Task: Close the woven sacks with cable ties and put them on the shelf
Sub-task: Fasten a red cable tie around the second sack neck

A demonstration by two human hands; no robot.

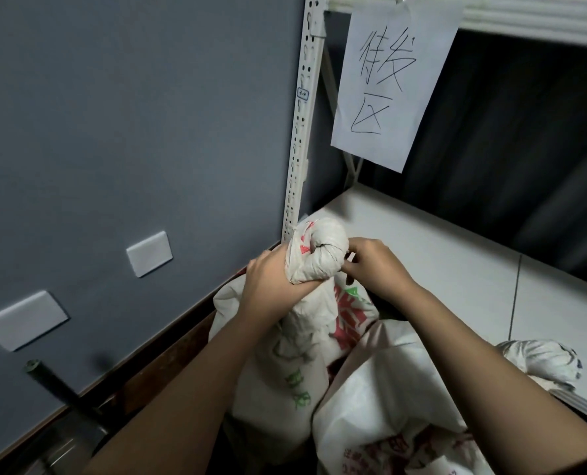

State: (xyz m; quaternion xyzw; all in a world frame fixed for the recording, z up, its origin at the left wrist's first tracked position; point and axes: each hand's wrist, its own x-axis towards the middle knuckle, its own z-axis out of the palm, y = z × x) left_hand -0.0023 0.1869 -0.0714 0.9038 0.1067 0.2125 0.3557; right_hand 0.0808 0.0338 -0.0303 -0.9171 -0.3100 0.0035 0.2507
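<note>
Gripping the gathered neck of a white woven sack (316, 337), the left hand (268, 279) wraps its fingers around the bunched fabric just below a folded-over knob of material. That knob (322, 252) rises directly above the left hand's grip and is cinched by a thin dark cable tie (331, 247) running around its middle. The right hand (374, 269) sits just beside the knob on its right, fingertips curled and pinching at the tie's end, though the exact piece between the fingers is too small to make out. Both forearms reach in from the bottom of the view.

Below the grip, the sack's body hangs down, printed with red and green lettering, standing near the corner of a white metal shelf (456, 255). A second white sack (398, 406) with red print lies in front of it, lower right, its mouth loose. A third bundled sack end (542, 363) rests on the shelf board at the right edge.

A perforated white shelf post (300, 132) stands upright behind the hands. A sheet of paper (388, 80) with handwritten characters hangs from the upper shelf rail. To the left is a grey wall (131, 114) with two white blank cover plates (149, 253).
</note>
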